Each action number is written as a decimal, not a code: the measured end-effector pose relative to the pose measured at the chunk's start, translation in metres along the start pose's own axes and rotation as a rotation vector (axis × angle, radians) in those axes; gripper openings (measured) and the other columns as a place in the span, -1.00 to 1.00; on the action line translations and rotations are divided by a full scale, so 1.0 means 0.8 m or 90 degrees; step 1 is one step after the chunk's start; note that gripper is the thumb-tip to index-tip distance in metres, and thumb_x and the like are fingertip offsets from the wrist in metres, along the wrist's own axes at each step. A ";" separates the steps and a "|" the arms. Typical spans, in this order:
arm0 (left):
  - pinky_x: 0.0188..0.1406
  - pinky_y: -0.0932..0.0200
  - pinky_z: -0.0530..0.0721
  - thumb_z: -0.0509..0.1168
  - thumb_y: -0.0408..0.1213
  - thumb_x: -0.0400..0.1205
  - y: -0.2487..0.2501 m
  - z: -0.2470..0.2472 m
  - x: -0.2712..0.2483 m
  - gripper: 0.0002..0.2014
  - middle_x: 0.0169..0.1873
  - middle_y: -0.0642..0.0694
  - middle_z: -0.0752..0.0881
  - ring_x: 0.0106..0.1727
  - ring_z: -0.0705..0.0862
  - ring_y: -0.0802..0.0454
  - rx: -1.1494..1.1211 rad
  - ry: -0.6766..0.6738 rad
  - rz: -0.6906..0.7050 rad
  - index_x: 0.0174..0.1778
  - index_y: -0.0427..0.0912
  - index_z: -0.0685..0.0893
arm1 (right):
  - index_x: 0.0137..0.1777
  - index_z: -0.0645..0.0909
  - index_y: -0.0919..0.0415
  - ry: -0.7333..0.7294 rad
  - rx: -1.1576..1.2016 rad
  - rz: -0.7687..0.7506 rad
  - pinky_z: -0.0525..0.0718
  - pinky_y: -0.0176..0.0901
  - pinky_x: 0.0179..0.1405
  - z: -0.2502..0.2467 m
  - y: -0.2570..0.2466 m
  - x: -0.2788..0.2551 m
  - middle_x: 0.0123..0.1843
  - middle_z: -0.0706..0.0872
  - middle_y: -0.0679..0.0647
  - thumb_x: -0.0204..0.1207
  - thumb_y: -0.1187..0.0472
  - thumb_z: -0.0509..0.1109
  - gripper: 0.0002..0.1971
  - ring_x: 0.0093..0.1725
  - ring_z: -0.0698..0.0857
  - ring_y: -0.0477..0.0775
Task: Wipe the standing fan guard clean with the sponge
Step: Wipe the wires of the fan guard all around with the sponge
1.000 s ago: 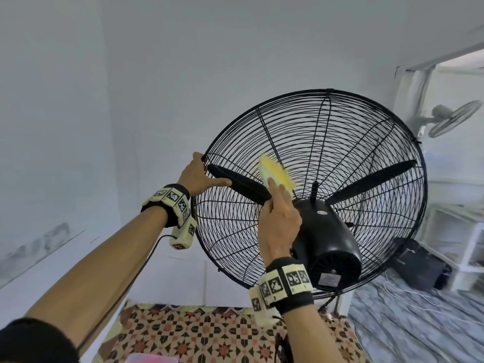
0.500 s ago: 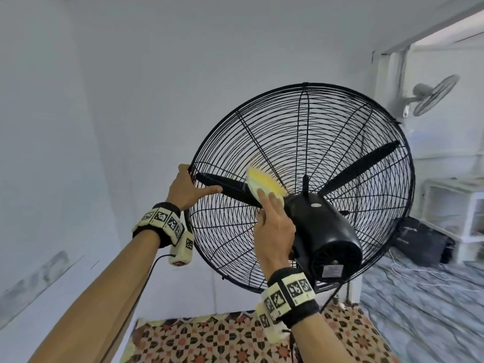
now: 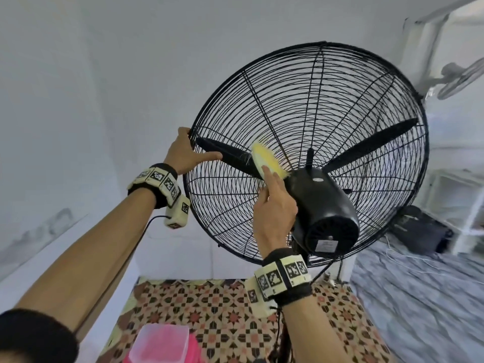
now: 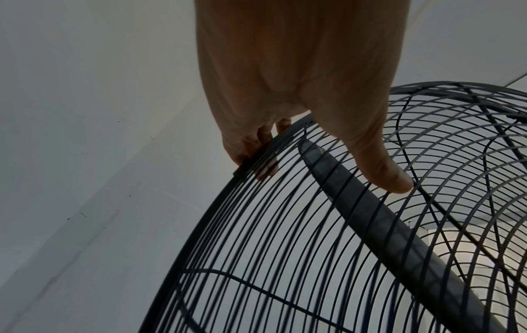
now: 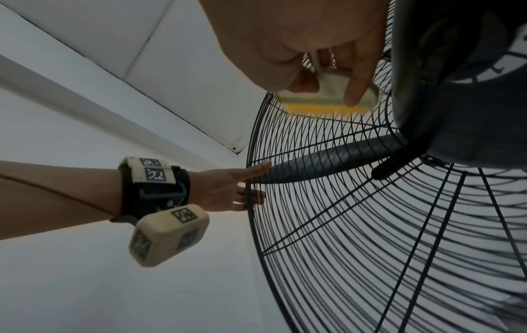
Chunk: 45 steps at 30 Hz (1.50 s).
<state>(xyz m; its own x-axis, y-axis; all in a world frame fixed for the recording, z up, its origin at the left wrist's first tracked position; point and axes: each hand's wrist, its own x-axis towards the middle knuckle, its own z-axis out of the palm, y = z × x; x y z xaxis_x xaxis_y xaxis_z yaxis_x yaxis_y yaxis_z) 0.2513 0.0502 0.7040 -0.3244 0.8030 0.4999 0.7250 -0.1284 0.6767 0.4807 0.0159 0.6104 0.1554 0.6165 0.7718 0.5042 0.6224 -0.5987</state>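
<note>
The big black fan guard (image 3: pixel 327 100) faces away from me, with the black motor housing (image 3: pixel 322 205) at its centre. My left hand (image 3: pixel 188 150) grips the guard's left rim, fingers hooked over the rim wire (image 4: pixel 248 157) and thumb (image 4: pixel 390 178) lying on the rear wires. My right hand (image 3: pixel 272 195) holds the sponge (image 3: pixel 264 158), yellow face and pale back, pressed on the rear guard just left of the motor. In the right wrist view the fingers (image 5: pixel 356 90) pinch the sponge (image 5: pixel 325 99) against the wires. A dark blade (image 4: pixel 370 214) lies behind the wires.
A white wall stands close behind the fan's left side. Below lie a patterned mat (image 3: pixel 222 310) and a pink plastic tub (image 3: pixel 162 344). To the right are a dark bag (image 3: pixel 419 231), white shelving (image 3: pixel 466 195) and a wall-mounted fan (image 3: pixel 458 77).
The sponge has slid down the rear guard, from above the left blade to level with it beside the motor. My left hand has stayed on the rim. My head has shifted.
</note>
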 end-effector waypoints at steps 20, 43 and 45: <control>0.56 -0.15 0.46 0.66 0.14 0.43 0.002 0.005 -0.005 0.04 0.56 -0.21 0.51 0.57 0.50 -0.20 -0.029 -0.005 -0.007 0.66 -0.18 0.21 | 0.72 0.33 -0.05 -0.078 -0.092 0.053 0.55 0.25 0.54 0.017 -0.001 -0.006 0.69 0.43 0.18 0.60 0.57 0.29 -0.24 0.67 0.39 0.29; 0.50 -0.04 0.47 0.68 0.19 0.38 -0.007 0.005 -0.002 0.09 0.54 -0.18 0.52 0.54 0.52 -0.15 -0.034 -0.004 0.003 0.65 -0.17 0.22 | 0.65 0.46 -0.10 -0.083 -0.113 0.020 0.78 0.27 0.19 -0.006 -0.003 0.004 0.44 0.71 0.17 0.74 0.21 0.30 -0.50 0.16 0.77 0.34; 0.45 0.01 0.47 0.68 0.18 0.38 -0.009 0.004 -0.001 0.06 0.51 -0.16 0.54 0.51 0.54 -0.14 -0.037 -0.002 0.006 0.63 -0.17 0.23 | 0.60 0.52 -0.14 -0.072 -0.068 0.049 0.80 0.25 0.15 -0.008 -0.004 -0.001 0.29 0.78 0.23 0.73 0.18 0.31 -0.54 0.09 0.78 0.31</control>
<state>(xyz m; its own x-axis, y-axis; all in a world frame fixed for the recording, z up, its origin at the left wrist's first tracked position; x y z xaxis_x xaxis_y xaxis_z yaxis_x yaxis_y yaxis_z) 0.2482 0.0527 0.6971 -0.3152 0.8034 0.5051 0.6912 -0.1704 0.7023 0.4845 0.0102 0.6132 0.1029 0.7147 0.6918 0.5824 0.5205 -0.6244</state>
